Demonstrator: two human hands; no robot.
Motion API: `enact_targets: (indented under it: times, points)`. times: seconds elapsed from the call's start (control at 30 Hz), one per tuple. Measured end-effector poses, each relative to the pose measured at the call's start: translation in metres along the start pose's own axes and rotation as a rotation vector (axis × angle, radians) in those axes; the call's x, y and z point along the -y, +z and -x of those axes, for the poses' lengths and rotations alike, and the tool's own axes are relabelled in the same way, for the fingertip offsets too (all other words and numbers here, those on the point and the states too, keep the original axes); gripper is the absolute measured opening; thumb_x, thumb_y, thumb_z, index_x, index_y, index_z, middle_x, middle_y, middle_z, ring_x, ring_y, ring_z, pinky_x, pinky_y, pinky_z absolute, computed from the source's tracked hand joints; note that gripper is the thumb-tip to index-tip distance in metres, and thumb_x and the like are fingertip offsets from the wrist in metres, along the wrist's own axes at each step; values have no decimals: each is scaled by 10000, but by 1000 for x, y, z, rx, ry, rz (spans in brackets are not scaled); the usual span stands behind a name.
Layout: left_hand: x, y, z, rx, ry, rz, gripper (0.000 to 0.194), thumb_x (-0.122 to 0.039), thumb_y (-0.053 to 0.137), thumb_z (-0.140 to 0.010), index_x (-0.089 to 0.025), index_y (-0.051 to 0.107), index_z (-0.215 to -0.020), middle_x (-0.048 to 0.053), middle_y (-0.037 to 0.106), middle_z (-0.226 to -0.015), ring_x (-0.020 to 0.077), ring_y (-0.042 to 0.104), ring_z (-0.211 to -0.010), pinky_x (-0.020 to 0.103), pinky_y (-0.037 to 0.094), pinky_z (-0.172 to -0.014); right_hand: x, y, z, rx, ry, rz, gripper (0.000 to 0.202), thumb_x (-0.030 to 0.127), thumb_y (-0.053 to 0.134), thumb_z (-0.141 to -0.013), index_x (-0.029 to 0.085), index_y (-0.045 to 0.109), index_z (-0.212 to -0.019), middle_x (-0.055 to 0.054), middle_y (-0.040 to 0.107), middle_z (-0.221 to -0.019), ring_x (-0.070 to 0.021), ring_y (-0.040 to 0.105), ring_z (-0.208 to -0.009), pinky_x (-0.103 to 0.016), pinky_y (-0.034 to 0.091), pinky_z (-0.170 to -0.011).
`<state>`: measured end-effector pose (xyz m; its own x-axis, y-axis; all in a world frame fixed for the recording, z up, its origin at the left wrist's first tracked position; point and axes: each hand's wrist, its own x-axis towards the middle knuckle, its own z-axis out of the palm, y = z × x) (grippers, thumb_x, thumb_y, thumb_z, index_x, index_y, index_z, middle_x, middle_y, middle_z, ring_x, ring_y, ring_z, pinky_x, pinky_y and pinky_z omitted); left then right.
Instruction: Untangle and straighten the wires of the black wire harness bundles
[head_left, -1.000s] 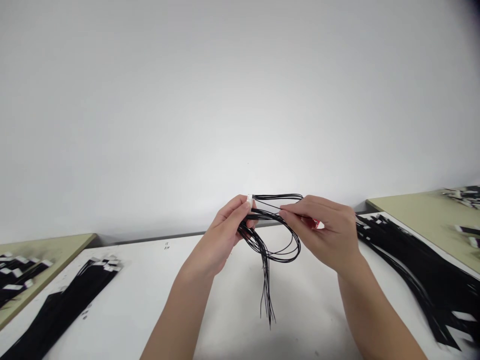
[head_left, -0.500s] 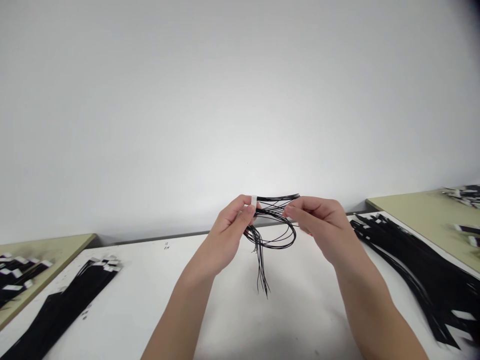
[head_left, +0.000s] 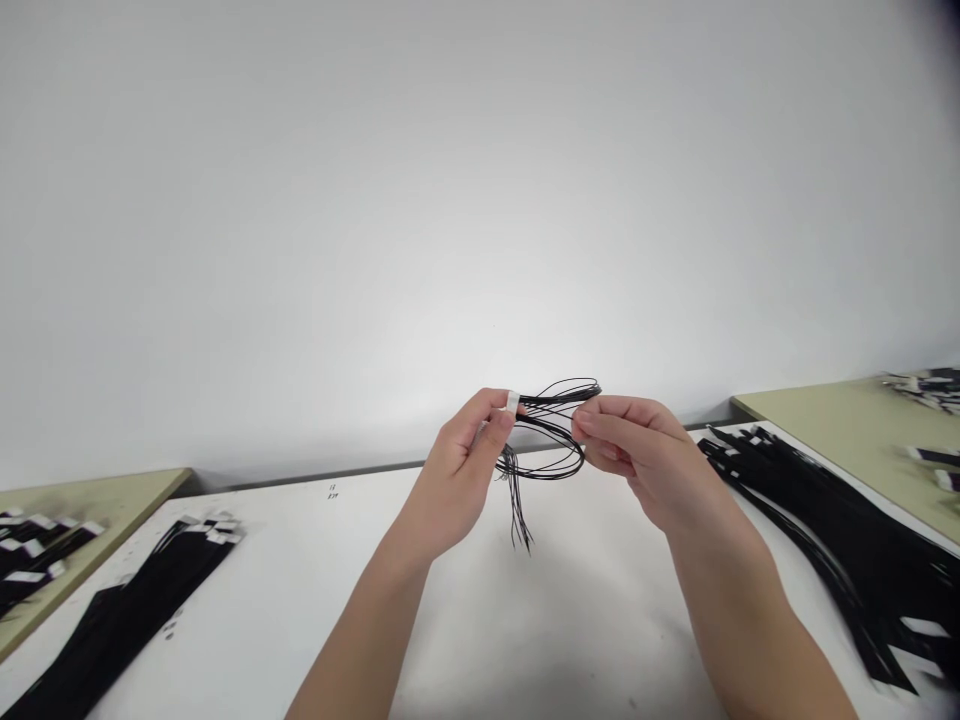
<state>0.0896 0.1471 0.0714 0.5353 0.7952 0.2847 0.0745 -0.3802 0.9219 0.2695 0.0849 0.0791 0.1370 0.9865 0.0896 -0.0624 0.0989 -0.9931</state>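
Observation:
My left hand (head_left: 469,465) is closed on a bundle of thin black wires (head_left: 551,472), pinching it beside a white tag (head_left: 513,402). The wires form loops to the right of the tag, and their loose ends hang below my left hand. My right hand (head_left: 634,440) is closed at the right side of the loops, thumb and forefinger pinched on the black wires. Both hands are raised above the white table (head_left: 300,590).
Black wire bundles with white tags lie on the table at the left (head_left: 142,600) and at the right (head_left: 840,540). More tagged bundles lie on greenish boards at the far left (head_left: 142,495) and far right (head_left: 810,405). A pale wall stands behind.
The upper wires now curve in a loop near my right fingertips. The hanging ends have risen a little, and the lower loop looks smaller. My right hand has shifted slightly.

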Motion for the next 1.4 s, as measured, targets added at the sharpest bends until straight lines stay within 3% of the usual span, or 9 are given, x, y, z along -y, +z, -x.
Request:
enact_targets:
  times: [0.27,0.43,0.57,0.87,1.07,1.17,1.27,1.4]
  points:
    - [-3,0,1,-6,-13,-57,262,-484,403,-949,-257,530,-920,-8,415,-778,119,330,-702,256,253,-567,0,3,0,55,18,1,264,276,566,-784,149,500,-562,45,270,-534,-62,210,-505,-270,134,-507]
    - [-4,-1,0,51,-27,-18,283,-478,402,-952,-231,505,-858,-17,322,-720,115,290,-672,264,247,-593,0,-1,-2,109,37,-45,267,245,538,-784,144,447,-555,46,235,-547,-61,192,-506,-276,108,-507]
    - [-4,0,-1,86,-44,21,301,-483,398,-953,-225,518,-856,-16,340,-731,115,331,-706,271,258,-629,0,-3,-2,127,61,-89,301,245,529,-789,143,380,-549,44,236,-577,-51,181,-497,-277,101,-509]
    - [1,-1,-2,87,-99,55,300,-518,407,-938,-251,545,-927,-18,372,-737,121,361,-724,275,286,-660,-3,-3,-4,211,91,-110,279,255,505,-842,151,415,-599,54,238,-563,-53,179,-482,-293,120,-527]
    - [0,-2,-3,83,-52,47,293,-492,400,-946,-237,542,-915,-14,379,-743,126,353,-714,273,301,-670,-2,6,-1,127,35,13,315,273,504,-859,159,401,-584,42,264,-568,-74,211,-520,-272,131,-508]
    - [0,-2,-3,56,-51,60,292,-482,411,-942,-224,525,-866,-8,391,-757,132,356,-734,268,306,-678,-5,14,1,-55,-108,154,274,318,510,-882,175,499,-648,36,329,-569,-89,274,-529,-257,194,-495]
    - [-2,-2,-1,47,-100,108,283,-485,414,-939,-230,503,-855,-11,375,-753,131,350,-732,259,306,-670,-11,23,2,-270,-371,361,188,318,542,-886,191,618,-770,14,480,-615,-103,372,-551,-260,288,-514]
    - [-7,-1,1,102,-176,163,297,-488,422,-935,-221,449,-808,-16,372,-759,121,358,-731,249,328,-713,-16,27,2,-390,-663,586,134,228,581,-865,198,656,-758,2,542,-595,-115,428,-552,-271,340,-520]
